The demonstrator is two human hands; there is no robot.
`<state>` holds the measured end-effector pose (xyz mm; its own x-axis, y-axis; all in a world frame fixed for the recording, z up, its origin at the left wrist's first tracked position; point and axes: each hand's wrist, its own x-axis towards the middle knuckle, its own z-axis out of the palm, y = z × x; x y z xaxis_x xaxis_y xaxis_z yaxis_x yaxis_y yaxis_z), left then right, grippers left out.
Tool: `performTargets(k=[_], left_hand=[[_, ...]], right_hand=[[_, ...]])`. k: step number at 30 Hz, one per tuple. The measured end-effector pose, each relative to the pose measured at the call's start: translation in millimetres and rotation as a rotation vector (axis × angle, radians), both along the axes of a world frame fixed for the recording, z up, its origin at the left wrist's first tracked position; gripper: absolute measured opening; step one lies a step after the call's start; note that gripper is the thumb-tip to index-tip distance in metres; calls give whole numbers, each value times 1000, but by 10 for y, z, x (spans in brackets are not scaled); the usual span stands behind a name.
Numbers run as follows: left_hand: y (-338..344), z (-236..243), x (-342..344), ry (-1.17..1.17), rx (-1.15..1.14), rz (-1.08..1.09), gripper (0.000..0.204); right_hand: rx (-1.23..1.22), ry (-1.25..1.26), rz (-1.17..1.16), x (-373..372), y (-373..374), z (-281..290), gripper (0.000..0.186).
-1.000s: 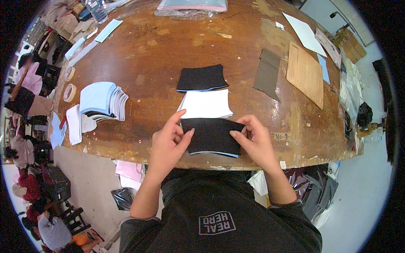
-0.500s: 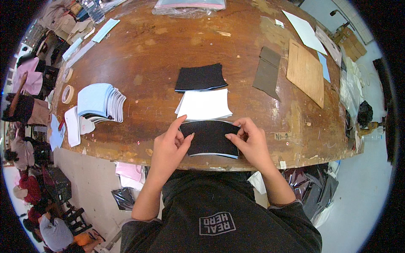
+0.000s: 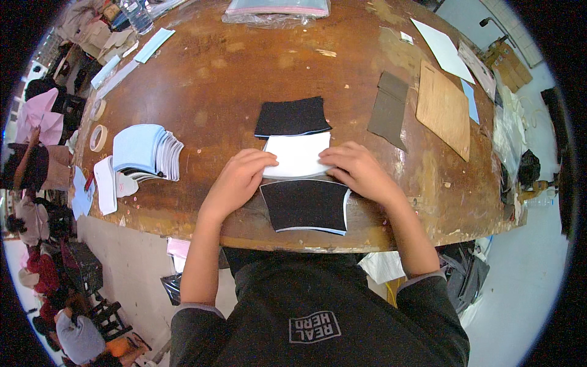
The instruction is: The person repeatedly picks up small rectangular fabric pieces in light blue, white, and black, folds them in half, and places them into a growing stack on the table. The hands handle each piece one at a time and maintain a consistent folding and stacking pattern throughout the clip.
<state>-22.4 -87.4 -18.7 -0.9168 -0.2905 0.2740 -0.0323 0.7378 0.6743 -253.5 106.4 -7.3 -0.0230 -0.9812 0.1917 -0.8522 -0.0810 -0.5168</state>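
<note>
A small stack of white panels point(image 3: 298, 155) with curved edges lies in front of me on the wooden table. My left hand point(image 3: 243, 174) grips its left edge, fingers bent over the rim. At the right edge my right hand point(image 3: 358, 169) has its fingers closed on the same stack. Both thumbs are partly hidden. Nearer to me rests a black panel point(image 3: 306, 207) with pale layers showing under its edges, touched by neither hand. Beyond the white stack, and meeting its far edge, is another black panel stack point(image 3: 291, 116) with a blue edge beneath.
To the left stand a fanned pile of light blue panels point(image 3: 139, 147), white cut pieces point(image 3: 106, 183) and a tape roll point(image 3: 98, 138). On the right lie a dark grey-brown piece point(image 3: 389, 110) and a wooden board point(image 3: 446, 110). Plastic packs point(image 3: 276, 8) sit at the far edge.
Both hands have let go of the near black panel and moved away from me onto the white stack's sides. The white sheets look more evenly lined up. The near black panel lies slightly lower.
</note>
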Motion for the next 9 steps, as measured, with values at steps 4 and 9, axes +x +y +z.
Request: performTargets(k=[4, 9], left_hand=[[-90, -29, -85, -43, -130, -11, 23], [-82, -52, -63, -103, -232, -7, 28]], right_hand=[[-16, 166, 31, -95, -122, -31, 25], [31, 325, 53, -85, -183, -61, 25]])
